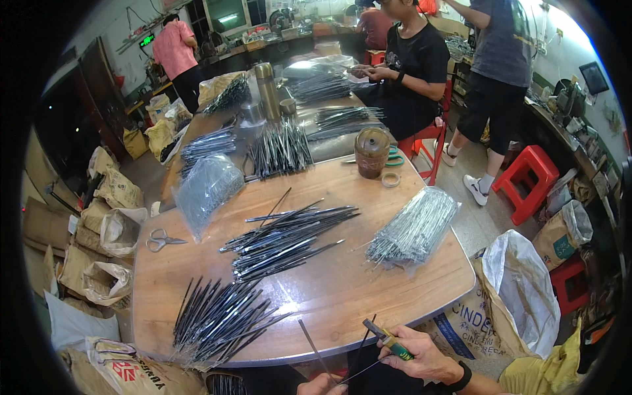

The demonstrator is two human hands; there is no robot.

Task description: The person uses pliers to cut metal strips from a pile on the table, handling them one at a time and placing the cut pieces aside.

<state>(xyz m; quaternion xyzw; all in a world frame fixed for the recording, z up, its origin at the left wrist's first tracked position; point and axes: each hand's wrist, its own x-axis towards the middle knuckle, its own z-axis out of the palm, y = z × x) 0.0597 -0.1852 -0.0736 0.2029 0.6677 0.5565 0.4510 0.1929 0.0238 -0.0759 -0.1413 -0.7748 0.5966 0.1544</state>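
Busy workshop, wooden table (342, 289) up front

L hand (322, 386), partly cut off by lower edge, has fingers closed on a dark rod (309, 341) that sticks up nr table's near edge; R hand (421, 355) is wrapped round pliers (397, 347) w/ green & yellow grips, tip pointing up-left, can't tell if jaws are apart or together. Thin rod (362, 372) slants btwn the two hands. On table: dark rod pile (227, 319) front left, second pile (289, 240) mid-table, bagged silver rods (415, 227) on right, scissors (158, 240) nr left edge, clear bag (210, 187) behind them, brown jar (372, 155) w/ tape roll (390, 184) just beside. Person in black (418, 62) sits at far right, red stool (530, 174) on floor
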